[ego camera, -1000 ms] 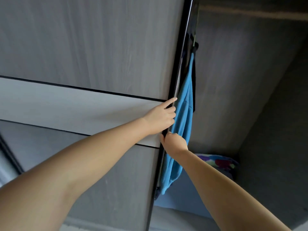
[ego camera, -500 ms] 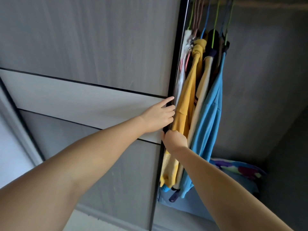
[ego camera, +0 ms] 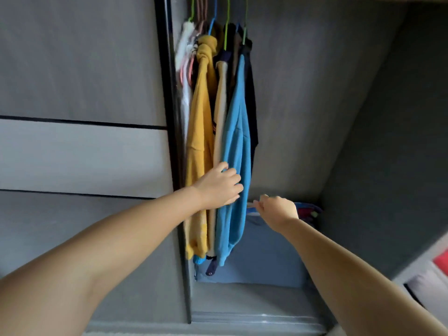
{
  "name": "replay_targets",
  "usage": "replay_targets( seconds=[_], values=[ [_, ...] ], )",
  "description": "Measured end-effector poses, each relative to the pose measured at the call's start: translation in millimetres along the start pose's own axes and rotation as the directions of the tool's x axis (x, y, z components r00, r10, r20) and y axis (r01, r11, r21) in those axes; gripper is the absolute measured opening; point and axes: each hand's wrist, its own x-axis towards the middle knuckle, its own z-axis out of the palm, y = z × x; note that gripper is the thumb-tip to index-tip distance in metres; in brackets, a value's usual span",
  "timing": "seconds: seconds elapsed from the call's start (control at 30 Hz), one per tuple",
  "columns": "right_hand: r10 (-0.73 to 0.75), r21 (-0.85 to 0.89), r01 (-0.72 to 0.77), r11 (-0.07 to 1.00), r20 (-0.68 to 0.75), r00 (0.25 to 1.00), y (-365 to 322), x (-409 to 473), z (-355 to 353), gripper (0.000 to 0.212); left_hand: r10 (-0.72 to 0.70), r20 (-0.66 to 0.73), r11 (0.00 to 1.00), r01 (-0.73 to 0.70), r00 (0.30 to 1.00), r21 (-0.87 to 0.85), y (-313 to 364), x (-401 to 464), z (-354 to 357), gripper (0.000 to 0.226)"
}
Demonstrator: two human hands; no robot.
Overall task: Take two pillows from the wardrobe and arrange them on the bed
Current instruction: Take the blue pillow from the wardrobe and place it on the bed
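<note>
The wardrobe stands open, its grey sliding door (ego camera: 80,151) pushed to the left. At the bottom lies a stack of pillows: a plain blue pillow (ego camera: 264,253) with a colourful patterned pillow (ego camera: 309,209) on top, partly hidden behind hanging clothes. My left hand (ego camera: 221,186) rests with spread fingers against the hanging blue garment (ego camera: 236,151). My right hand (ego camera: 277,209) hovers with loosely curled fingers just above the pillow stack's top edge, holding nothing that I can see.
Several garments hang from coloured hangers: a yellow top (ego camera: 200,141), a beige one, white and dark ones. The wardrobe's grey back wall (ego camera: 303,105) and right side wall (ego camera: 388,154) enclose the space. A bed edge (ego camera: 434,280) shows at far right.
The door has slid further left, exposing more clothes. Both hands have left the door edge; the left moved onto the blue garment, the right moved right toward the pillows.
</note>
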Motion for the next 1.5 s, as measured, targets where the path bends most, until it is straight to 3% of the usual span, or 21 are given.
replay_targets(
  seconds=[0.1,0.23,0.5,0.8,1.0,1.1,1.27,1.43,1.5],
  values=[
    [0.07,-0.016,-0.07,0.997,0.001,0.998,58.7,-16.4,7.7,0.037,-0.024,0.055,0.99,0.031,0.998,-0.138,53.3,50.6,11.0,0.025],
    [0.107,-0.02,-0.106,0.994,0.039,0.994,124.5,-39.9,29.0,0.039,-0.156,0.325,0.871,0.285,0.933,-0.399,115.0,97.9,40.4,0.034],
    [0.102,0.002,-0.105,0.994,0.228,0.968,193.9,-42.0,101.4,0.035,-0.102,0.565,0.796,0.407,0.819,-0.447,193.9,109.8,110.7,0.032],
    [0.077,0.053,-0.103,0.993,0.368,0.927,203.2,72.3,185.5,0.039,-0.047,0.691,0.704,0.514,0.721,-0.49,189.5,168.1,243.1,0.042],
    [0.111,0.091,-0.165,0.982,0.431,0.896,224.4,148.4,245.6,0.055,0.09,0.723,0.769,0.413,0.684,-0.487,195.0,205.8,330.4,0.04],
    [0.086,0.114,-0.161,0.98,0.484,0.871,236.3,181.1,284.0,0.06,0.094,0.741,0.761,0.432,0.665,-0.484,199.8,219.2,380.0,0.039],
    [-0.003,0.091,-0.055,0.994,0.545,0.839,258.1,238.1,365.8,0.067,0.041,0.797,0.735,0.522,0.603,-0.433,213.1,227.9,466.7,0.043],
    [-0.101,0.097,0.059,0.993,0.508,0.856,264.4,295.6,456.6,0.072,-0.177,0.685,0.727,0.563,0.707,-0.393,227.3,221.9,556.1,0.038],
    [-0.143,0.135,0.089,0.987,0.472,0.87,261.7,317.3,485.1,0.075,-0.191,0.719,0.731,0.585,0.668,-0.35,242.9,218.0,587.5,0.048]
  ],
)
